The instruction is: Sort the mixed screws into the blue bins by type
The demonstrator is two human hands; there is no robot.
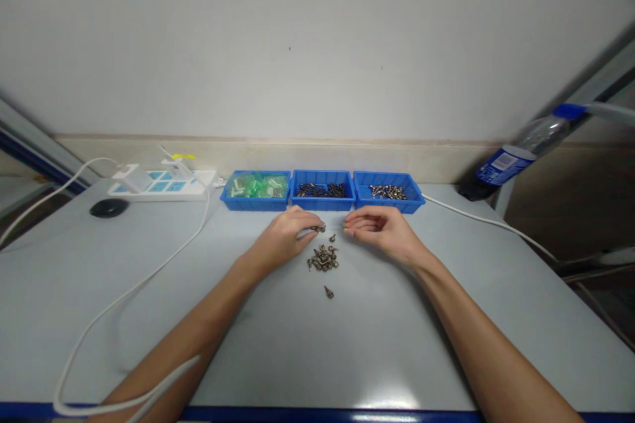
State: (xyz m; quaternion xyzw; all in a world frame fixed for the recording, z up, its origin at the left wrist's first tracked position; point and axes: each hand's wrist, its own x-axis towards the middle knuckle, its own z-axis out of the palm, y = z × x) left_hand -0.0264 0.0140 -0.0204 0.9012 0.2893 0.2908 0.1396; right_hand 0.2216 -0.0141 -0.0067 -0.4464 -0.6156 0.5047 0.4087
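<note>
My left hand [284, 236] is closed with thumb and fingers pinching a small metal screw [321, 229] above the table. Facing it, my right hand [385, 232] has its fingertips pressed together on a tiny brassy piece, mostly hidden, whose kind I cannot make out. Below and between the hands lies a small heap of metal screws [323, 259]. One loose screw [332, 238] sits just beyond the heap, and another screw [329, 292] lies apart on the near side.
Three blue bins line the wall: a left bin [255, 205] with green and clear bags, a middle bin [323, 203] with dark screws, a right bin [391, 207] with shiny screws. A power strip [198, 194], black mouse [109, 208], white cable [149, 276] and bottle [506, 164] surround them.
</note>
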